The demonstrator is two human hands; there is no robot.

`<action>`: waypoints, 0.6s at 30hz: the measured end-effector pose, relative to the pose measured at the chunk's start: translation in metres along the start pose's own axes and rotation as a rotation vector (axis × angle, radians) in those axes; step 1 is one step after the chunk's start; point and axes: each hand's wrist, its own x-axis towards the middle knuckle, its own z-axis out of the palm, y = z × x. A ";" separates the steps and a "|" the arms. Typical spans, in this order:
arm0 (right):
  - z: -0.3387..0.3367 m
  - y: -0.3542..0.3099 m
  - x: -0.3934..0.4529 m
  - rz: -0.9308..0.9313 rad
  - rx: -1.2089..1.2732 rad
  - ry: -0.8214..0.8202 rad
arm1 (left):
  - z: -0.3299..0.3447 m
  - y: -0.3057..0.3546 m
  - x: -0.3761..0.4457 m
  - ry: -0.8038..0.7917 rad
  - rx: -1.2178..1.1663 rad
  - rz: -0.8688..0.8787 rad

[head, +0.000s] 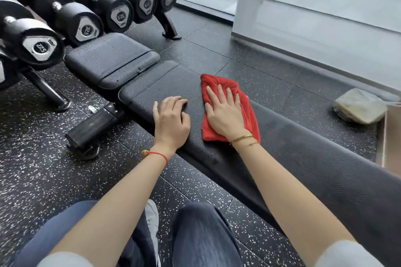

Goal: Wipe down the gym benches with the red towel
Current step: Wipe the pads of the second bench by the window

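Fingers of our right hand lie straight and spread, pressing flat on the red towel, which sits on the long black bench pad close to that pad's far-right edge, with a corner of cloth hanging just past it. Our left hand rests just beside the towel, apart from it, fingers curled over on the pad near its left edge and holding nothing. Beyond our fingertips the pad runs a short way to its far end; after a narrow gap comes the smaller seat pad, its far end nearly under the dumbbells on the rack. Toward us the pad stretches bare and wide under our right forearm. Speckled rubber floor lies open to the left of the bench. To the right, a strip of floor separates the bench from the grey wall, where a plastic-wrapped bundle sits beside a cardboard box.
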 end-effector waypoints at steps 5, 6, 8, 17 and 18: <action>0.012 -0.019 -0.043 -0.177 -0.016 0.031 | -0.001 0.000 0.000 -0.007 0.012 -0.001; 0.011 -0.013 -0.051 -0.202 -0.021 0.034 | -0.001 0.000 0.000 -0.009 0.015 0.000; 0.008 0.004 -0.064 -0.214 -0.032 0.039 | -0.001 0.000 0.000 -0.013 0.021 0.003; -0.013 0.038 -0.010 0.082 -0.044 0.017 | 0.000 0.000 -0.003 -0.032 0.024 0.003; -0.011 0.029 -0.013 0.043 -0.038 0.017 | 0.000 0.000 -0.003 -0.031 0.027 0.002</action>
